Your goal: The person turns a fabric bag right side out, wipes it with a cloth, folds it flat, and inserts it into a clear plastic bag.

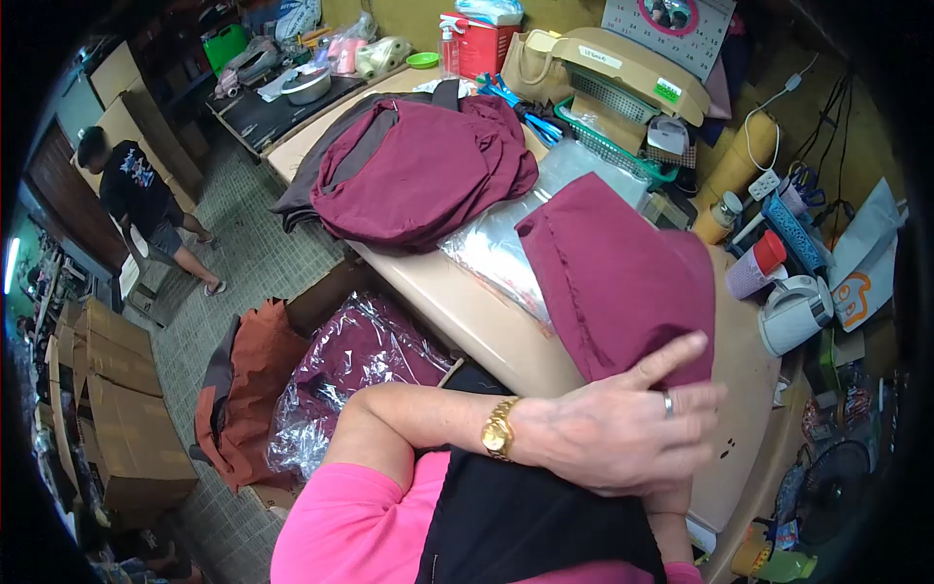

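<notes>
Bare, gold-watched left hand nearest my camera: fingers loosely spread, released. Right hand hidden; I can't tell its grip. Folded maroon fabric piece extends past the fingers. Step, I judge: arranging fabric; next move calls for flat edges.

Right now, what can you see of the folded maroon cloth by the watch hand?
The cloth is plain maroon and looks like matte woven fabric. It lies folded, slightly creased, with a seam or hem along its left side and a rounded fold at right. Its upper left part rests over clear plastic on the table. The left hand covers its near end; whether it presses on it, I can't tell.
</notes>
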Demonstrator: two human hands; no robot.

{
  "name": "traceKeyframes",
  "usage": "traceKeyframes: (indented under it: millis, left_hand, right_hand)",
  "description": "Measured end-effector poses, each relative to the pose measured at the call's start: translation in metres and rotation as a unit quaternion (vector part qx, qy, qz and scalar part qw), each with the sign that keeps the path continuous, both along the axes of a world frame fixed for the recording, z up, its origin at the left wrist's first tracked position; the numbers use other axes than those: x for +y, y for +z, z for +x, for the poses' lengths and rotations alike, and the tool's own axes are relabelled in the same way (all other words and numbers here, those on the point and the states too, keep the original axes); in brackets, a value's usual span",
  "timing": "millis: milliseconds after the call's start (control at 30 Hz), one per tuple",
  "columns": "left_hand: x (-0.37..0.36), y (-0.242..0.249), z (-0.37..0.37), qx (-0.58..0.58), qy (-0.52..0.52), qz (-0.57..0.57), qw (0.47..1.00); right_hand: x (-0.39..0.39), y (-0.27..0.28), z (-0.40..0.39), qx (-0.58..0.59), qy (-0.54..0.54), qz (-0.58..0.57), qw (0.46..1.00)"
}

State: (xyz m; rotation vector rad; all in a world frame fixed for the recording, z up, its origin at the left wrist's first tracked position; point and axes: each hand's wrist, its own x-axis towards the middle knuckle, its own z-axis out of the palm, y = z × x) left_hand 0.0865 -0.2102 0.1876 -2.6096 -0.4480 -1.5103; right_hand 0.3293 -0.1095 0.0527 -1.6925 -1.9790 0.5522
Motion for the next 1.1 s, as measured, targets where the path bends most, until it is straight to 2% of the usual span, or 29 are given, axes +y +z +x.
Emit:
traceKeyframes:
  millis: [33, 67, 100, 167, 200, 233, 300, 367, 433, 467, 500, 533, 567, 600, 633, 667, 700, 767, 800, 833, 867, 900, 933, 967, 1000, 1033, 1067, 1100]
  left_hand:
    - [0.001, -0.002, 0.003, 0.052, -0.009, -0.100, 0.994]
    - [0.000, -0.001, 0.004, 0.075, 0.068, -0.148, 0.984]
    - [0.006, -0.006, 0.007, 0.074, 0.069, -0.148, 0.984]
    - [0.024, -0.023, 0.009, 0.066, 0.183, -0.073, 0.978]
    - [0.027, -0.024, 0.005, 0.055, 0.123, -0.096, 0.986]
    - [0.029, -0.024, -0.001, 0.056, 0.120, -0.096, 0.986]
    - [0.028, -0.023, -0.015, -0.006, -0.074, -0.157, 0.985]
    - [0.021, -0.008, -0.035, -0.062, -0.086, -0.158, 0.982]
    - [0.038, -0.019, -0.059, -0.078, 0.014, -0.175, 0.981]
    - [0.051, -0.032, -0.071, -0.056, 0.081, -0.192, 0.976]
    - [0.063, -0.051, -0.080, -0.034, 0.149, -0.207, 0.966]
    - [0.070, -0.080, -0.085, 0.049, 0.276, -0.201, 0.939]
    - [0.069, -0.101, -0.084, 0.130, 0.398, -0.189, 0.888]
    - [0.063, -0.105, -0.074, 0.130, 0.390, -0.189, 0.892]
    - [0.057, -0.108, -0.063, 0.075, 0.362, -0.218, 0.903]
    - [0.051, -0.110, -0.053, 0.021, 0.334, -0.248, 0.909]
    - [0.044, -0.111, -0.045, 0.075, 0.243, -0.244, 0.936]
    - [0.043, -0.138, -0.030, 0.159, 0.069, -0.423, 0.889]
    - [0.054, -0.154, -0.031, 0.225, 0.166, -0.362, 0.889]
    - [0.066, -0.151, -0.031, 0.286, 0.260, -0.294, 0.874]
    - [0.078, -0.146, -0.040, 0.197, 0.335, -0.270, 0.881]
    - [0.092, -0.145, -0.054, 0.169, 0.360, -0.268, 0.878]
    - [0.079, -0.122, -0.058, 0.112, 0.381, -0.193, 0.897]
    - [0.063, -0.091, -0.055, 0.052, 0.395, -0.119, 0.909]
    - [0.054, -0.071, -0.053, 0.077, 0.398, -0.121, 0.906]
    - [0.049, -0.060, -0.052, 0.104, 0.400, -0.123, 0.902]
    - [0.054, -0.077, -0.058, 0.132, 0.358, -0.340, 0.860]
    - [0.061, -0.069, -0.056, 0.194, 0.332, -0.512, 0.768]
  right_hand:
    - [0.013, -0.001, -0.010, -0.005, 0.008, 0.002, 1.000]
    - [0.015, -0.002, -0.011, 0.003, 0.008, 0.012, 1.000]
    - [0.020, -0.002, -0.014, 0.006, 0.007, 0.018, 1.000]
    - [0.034, 0.000, -0.020, 0.014, 0.001, 0.034, 0.999]
    - [0.036, 0.003, -0.020, 0.017, -0.002, 0.044, 0.999]
    - [0.035, 0.001, -0.020, 0.017, -0.006, 0.053, 0.998]
    - [0.030, 0.005, -0.008, 0.015, -0.029, 0.080, 0.996]
    - [0.029, 0.008, 0.010, -0.007, -0.062, 0.116, 0.991]
    - [0.024, 0.006, 0.027, -0.100, -0.088, 0.109, 0.985]
    - [0.013, -0.003, 0.031, -0.194, -0.085, 0.074, 0.974]
    - [0.006, -0.006, 0.022, -0.290, -0.021, 0.001, 0.957]
    - [0.010, 0.016, -0.008, -0.290, 0.122, -0.088, 0.945]
    - [0.014, 0.037, -0.049, -0.281, 0.262, -0.174, 0.907]
    - [0.002, 0.017, -0.056, -0.085, 0.235, -0.034, 0.968]
    - [-0.012, 0.022, -0.070, -0.114, 0.206, -0.070, 0.970]
    - [-0.016, 0.016, -0.079, -0.077, 0.210, -0.033, 0.974]
    - [-0.017, 0.009, -0.084, -0.039, 0.215, 0.003, 0.976]
    - [-0.004, 0.010, -0.085, -0.099, 0.159, -0.130, 0.974]
    - [0.004, 0.008, -0.081, -0.098, 0.133, -0.144, 0.976]
    - [0.006, 0.016, -0.074, -0.122, 0.136, -0.118, 0.976]
    - [0.004, 0.027, -0.065, -0.126, 0.103, -0.093, 0.982]
    - [-0.001, 0.043, -0.059, -0.129, 0.068, -0.070, 0.987]
    - [-0.018, 0.051, -0.059, -0.106, 0.047, 0.118, 0.986]
    - [-0.033, 0.059, -0.058, -0.084, 0.023, 0.300, 0.950]
    - [-0.035, 0.076, -0.056, -0.207, 0.081, 0.458, 0.861]
    - [-0.020, 0.064, -0.052, -0.208, 0.076, 0.457, 0.861]
    - [0.001, 0.040, -0.046, -0.183, 0.107, 0.221, 0.952]
    - [0.014, 0.028, -0.041, -0.142, 0.130, -0.030, 0.981]
